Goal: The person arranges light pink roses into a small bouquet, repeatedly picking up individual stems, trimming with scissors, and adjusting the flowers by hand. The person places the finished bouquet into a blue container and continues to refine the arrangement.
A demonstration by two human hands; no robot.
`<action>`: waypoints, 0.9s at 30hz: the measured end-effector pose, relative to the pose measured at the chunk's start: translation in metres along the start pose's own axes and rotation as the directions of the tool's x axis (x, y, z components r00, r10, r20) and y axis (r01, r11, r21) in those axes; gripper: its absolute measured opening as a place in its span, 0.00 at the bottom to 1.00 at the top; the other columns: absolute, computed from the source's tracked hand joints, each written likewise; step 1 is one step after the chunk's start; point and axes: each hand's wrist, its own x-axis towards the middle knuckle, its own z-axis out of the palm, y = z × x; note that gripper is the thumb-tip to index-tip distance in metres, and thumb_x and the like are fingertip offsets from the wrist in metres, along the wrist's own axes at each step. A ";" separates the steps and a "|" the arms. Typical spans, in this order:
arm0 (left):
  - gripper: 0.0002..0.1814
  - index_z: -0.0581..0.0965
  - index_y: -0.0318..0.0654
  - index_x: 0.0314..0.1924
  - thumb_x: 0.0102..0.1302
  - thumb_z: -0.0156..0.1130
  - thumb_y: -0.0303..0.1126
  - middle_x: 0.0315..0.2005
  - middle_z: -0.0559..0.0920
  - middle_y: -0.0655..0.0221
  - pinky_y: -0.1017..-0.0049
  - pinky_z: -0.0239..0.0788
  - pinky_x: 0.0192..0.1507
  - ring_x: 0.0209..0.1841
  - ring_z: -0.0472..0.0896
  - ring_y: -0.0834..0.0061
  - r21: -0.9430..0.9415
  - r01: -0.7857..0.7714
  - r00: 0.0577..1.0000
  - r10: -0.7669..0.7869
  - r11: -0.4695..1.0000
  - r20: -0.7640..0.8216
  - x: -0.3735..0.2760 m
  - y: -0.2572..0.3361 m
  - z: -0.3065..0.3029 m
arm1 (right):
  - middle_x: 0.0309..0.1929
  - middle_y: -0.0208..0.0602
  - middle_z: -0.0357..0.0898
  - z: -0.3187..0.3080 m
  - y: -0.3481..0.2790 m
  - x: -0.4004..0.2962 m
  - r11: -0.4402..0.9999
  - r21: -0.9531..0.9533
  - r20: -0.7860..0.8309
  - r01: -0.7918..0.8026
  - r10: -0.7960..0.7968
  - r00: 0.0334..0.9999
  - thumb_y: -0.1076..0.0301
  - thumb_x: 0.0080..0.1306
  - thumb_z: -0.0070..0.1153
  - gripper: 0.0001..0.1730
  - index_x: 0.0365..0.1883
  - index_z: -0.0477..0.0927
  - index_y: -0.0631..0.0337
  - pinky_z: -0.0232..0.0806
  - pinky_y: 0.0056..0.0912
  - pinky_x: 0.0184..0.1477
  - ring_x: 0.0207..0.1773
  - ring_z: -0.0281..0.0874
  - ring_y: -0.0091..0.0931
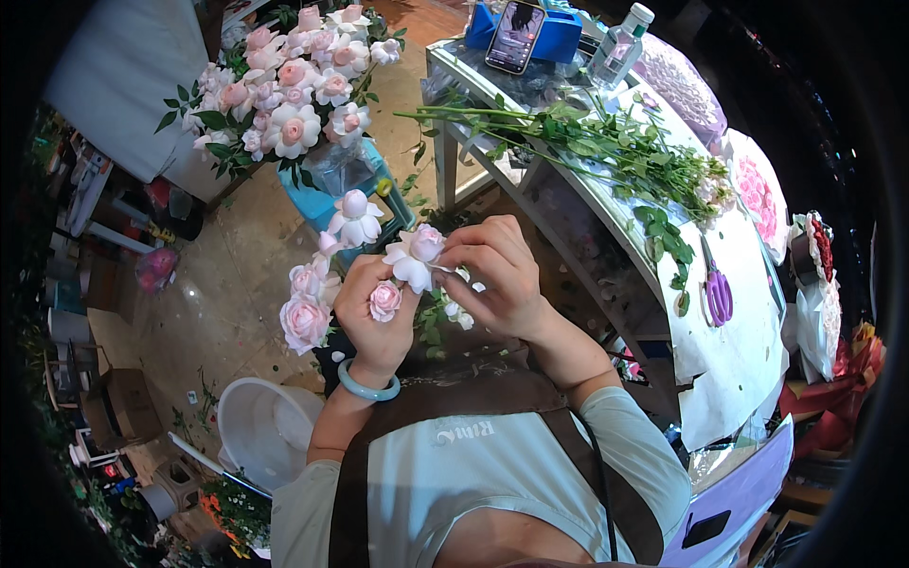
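My left hand [376, 305] is closed around a small bunch of pale pink roses, and their heads spread out around it. One rose with white outer petals [419, 255] stands above the thumb. At its right side, the thumb and fingertips of my right hand [490, 273] pinch the edge of a petal. A small pink rose [385, 301] shows against my left palm. Fuller pink roses [307, 323] hang out to the left, and another white-edged rose [355, 219] rises beyond the hand. Most of the stems are hidden; green leaves [432, 323] show below.
A large rose bunch [291, 92] stands by a blue stool [312, 195]. On the white table [717, 383] are cut stems [596, 142], purple-handled scissors [718, 291], a bottle [620, 50] and a propped phone [516, 37]. A white bucket [238, 412] stands on the floor at left.
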 end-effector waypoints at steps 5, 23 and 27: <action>0.12 0.75 0.30 0.34 0.51 0.70 0.19 0.29 0.77 0.64 0.74 0.67 0.37 0.32 0.75 0.70 -0.012 0.002 1.000 -0.002 1.000 0.001 0.000 0.002 0.003 | 0.33 0.32 0.79 0.005 0.001 0.000 0.972 -0.189 -0.055 0.141 -0.154 0.987 0.77 0.45 0.68 0.17 0.35 0.78 0.60 0.62 0.33 0.39 0.30 0.73 0.29; 0.08 0.75 0.30 0.34 0.54 0.65 0.20 0.32 0.76 0.68 0.78 0.65 0.40 0.35 0.74 0.77 -0.029 0.044 0.999 -0.043 0.999 0.010 -0.001 -0.003 0.000 | 0.41 0.43 0.76 -0.003 -0.007 0.000 0.993 0.111 0.046 -0.048 0.043 0.998 0.75 0.53 0.68 0.16 0.41 0.81 0.66 0.69 0.29 0.42 0.40 0.74 0.32; 0.08 0.76 0.30 0.34 0.54 0.66 0.21 0.32 0.76 0.68 0.77 0.65 0.40 0.35 0.74 0.76 0.016 0.007 1.000 -0.007 1.000 0.008 -0.001 0.001 0.001 | 0.44 0.41 0.76 0.000 -0.007 -0.001 0.742 0.513 0.162 -0.432 0.410 0.898 0.78 0.58 0.65 0.14 0.42 0.76 0.67 0.67 0.25 0.44 0.39 0.73 0.23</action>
